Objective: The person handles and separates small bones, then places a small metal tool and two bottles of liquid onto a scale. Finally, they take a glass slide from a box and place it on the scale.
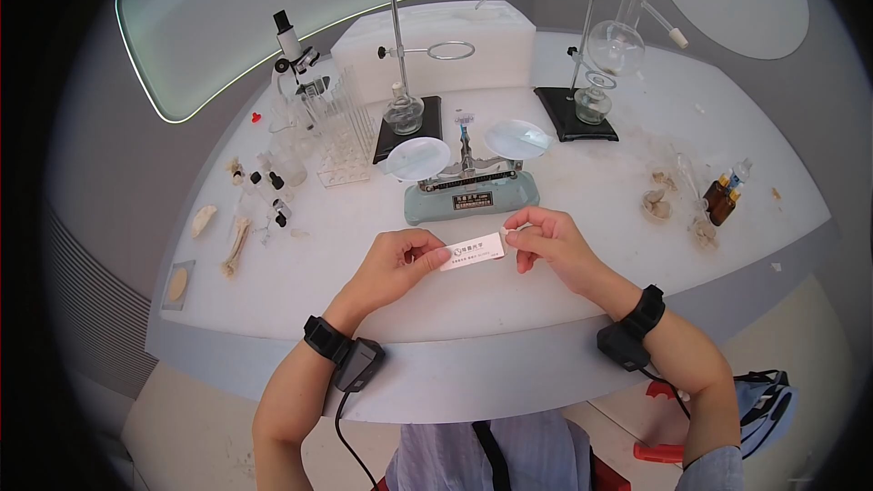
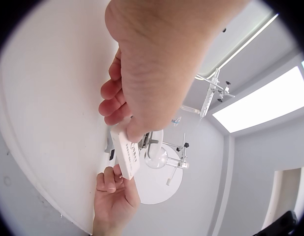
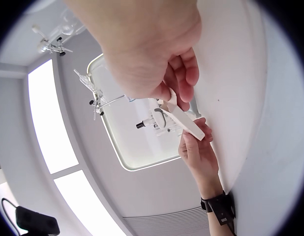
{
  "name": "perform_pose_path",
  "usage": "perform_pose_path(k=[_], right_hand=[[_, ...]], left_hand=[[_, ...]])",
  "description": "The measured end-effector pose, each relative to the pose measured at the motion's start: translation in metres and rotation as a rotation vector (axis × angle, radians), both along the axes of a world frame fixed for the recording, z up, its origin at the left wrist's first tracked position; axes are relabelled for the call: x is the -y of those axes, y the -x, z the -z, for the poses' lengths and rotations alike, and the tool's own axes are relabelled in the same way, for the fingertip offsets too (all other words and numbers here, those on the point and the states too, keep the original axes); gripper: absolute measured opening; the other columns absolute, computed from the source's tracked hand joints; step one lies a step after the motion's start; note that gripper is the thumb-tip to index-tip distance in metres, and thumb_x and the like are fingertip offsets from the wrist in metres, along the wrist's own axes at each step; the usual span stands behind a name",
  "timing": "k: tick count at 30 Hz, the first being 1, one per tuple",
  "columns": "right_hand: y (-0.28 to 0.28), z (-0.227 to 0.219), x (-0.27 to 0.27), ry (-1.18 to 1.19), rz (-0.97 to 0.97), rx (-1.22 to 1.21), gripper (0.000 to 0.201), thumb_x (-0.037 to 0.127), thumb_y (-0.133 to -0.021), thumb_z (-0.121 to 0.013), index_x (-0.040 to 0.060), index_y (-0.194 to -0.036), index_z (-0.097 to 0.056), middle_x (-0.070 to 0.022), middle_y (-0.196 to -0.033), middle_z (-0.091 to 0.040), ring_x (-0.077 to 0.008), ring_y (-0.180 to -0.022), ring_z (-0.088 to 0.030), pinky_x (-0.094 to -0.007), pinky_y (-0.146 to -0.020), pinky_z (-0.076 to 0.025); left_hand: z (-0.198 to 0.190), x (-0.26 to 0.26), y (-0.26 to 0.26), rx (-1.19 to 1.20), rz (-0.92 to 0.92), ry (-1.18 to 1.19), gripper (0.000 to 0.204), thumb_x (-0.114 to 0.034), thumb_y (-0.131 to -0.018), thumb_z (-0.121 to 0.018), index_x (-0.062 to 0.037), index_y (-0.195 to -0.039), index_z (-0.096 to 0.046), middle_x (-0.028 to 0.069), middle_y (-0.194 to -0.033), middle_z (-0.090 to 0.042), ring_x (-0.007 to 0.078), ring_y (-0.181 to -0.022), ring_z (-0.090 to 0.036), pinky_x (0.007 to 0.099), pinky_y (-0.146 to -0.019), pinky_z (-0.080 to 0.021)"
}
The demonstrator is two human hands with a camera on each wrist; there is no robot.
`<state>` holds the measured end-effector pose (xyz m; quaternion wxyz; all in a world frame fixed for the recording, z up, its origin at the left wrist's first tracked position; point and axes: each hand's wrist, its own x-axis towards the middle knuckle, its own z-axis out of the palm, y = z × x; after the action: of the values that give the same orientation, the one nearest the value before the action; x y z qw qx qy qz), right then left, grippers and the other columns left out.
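A small white printed box (image 1: 475, 252) is held above the table's front part. The left hand (image 1: 393, 264) grips its left end between thumb and fingers. At the other end, the right hand (image 1: 556, 250) pinches a flap, and in the right wrist view that end of the box (image 3: 184, 119) stands open with the flap (image 3: 172, 97) raised beside the thumb. The left wrist view shows the printed face of the box (image 2: 126, 151) under the left thumb. What is inside the box cannot be seen.
Just behind the hands stands a balance (image 1: 473, 197) with two pans. Stands with glassware (image 1: 593, 105) are farther back. Small bottles (image 1: 278, 209), a test tube rack (image 1: 344, 173) and a microscope (image 1: 289, 41) are left; brown bottles (image 1: 723, 206) and stones (image 1: 657, 205) lie right.
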<state>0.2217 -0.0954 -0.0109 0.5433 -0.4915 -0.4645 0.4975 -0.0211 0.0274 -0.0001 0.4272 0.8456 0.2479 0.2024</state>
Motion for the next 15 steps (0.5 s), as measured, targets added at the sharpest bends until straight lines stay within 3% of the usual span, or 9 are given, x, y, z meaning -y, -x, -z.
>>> perform_pose_path(k=[7,15], right_hand=[[-0.0006,0.0014,-0.0006,-0.006,-0.028,0.026,0.018,0.018,-0.094,-0.065,0.003,-0.103,-0.062,-0.0008,-0.077,-0.066,-0.0076,-0.061,-0.059,-0.0222,-0.059,-0.044],[0.0,0.0011,-0.0004,-0.008,-0.034,0.025,0.017,0.017,-0.094,-0.065,0.0026,-0.103,-0.062,-0.0018,-0.079,-0.067,-0.0069,-0.061,-0.058,-0.022,-0.059,-0.044]], left_hand=[[0.008,-0.005,0.0007,0.047,0.018,0.028,0.029,-0.022,-0.098,-0.058,0.004,-0.097,-0.07,0.0057,-0.078,-0.066,0.0104,-0.073,-0.056,0.0266,-0.067,-0.047],[0.0026,-0.0033,0.0007,0.045,0.039,0.046,0.033,-0.024,-0.1,-0.054,0.0039,-0.094,-0.07,0.0072,-0.08,-0.066,0.0126,-0.075,-0.058,0.0281,-0.07,-0.047]])
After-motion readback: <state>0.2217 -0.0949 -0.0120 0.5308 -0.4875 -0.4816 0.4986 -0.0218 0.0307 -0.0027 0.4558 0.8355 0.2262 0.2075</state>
